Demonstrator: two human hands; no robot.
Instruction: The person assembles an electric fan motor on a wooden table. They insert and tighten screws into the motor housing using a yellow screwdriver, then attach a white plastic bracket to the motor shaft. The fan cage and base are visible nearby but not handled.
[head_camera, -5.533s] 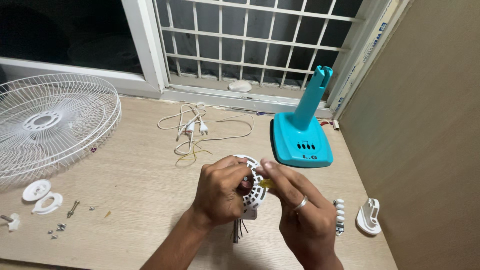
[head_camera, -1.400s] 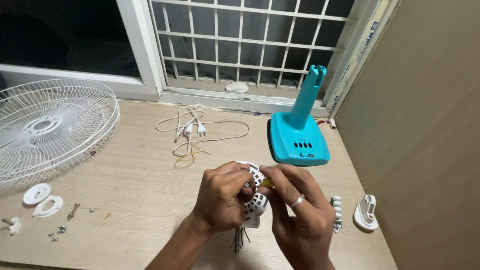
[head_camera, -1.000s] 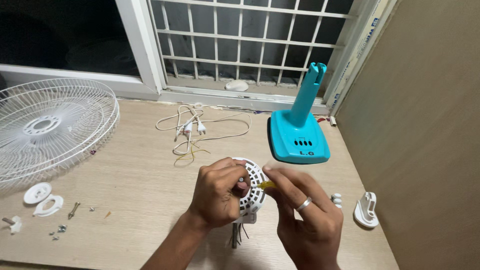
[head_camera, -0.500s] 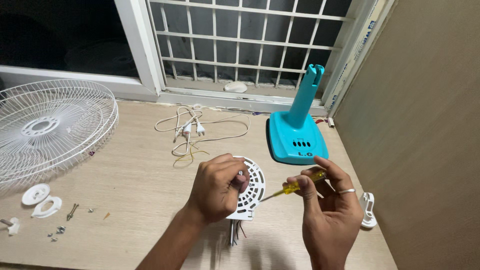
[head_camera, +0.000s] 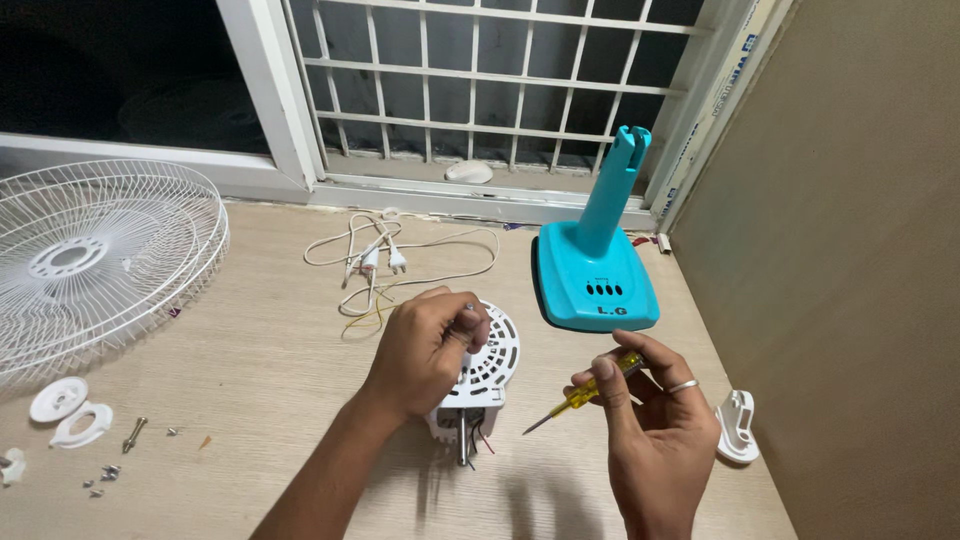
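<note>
Motor housing (head_camera: 487, 365) sits on the floor, shaft toward you, your left hand (head_camera: 425, 350) clamped over its top. Right hand (head_camera: 650, 430) pinches the yellow screwdriver (head_camera: 585, 392) just right, tip aimed left at housing.

At the left of your frame a white wire fan guard (head_camera: 95, 265) lies on the wooden bench (head_camera: 270, 380). Upper middle, a white power cord (head_camera: 400, 262) is coiled; right of it stands a turquoise fan base (head_camera: 596, 270). Small white caps (head_camera: 70, 412) and loose screws (head_camera: 130, 435) sit lower left, a white bracket (head_camera: 737, 428) lower right.
</note>
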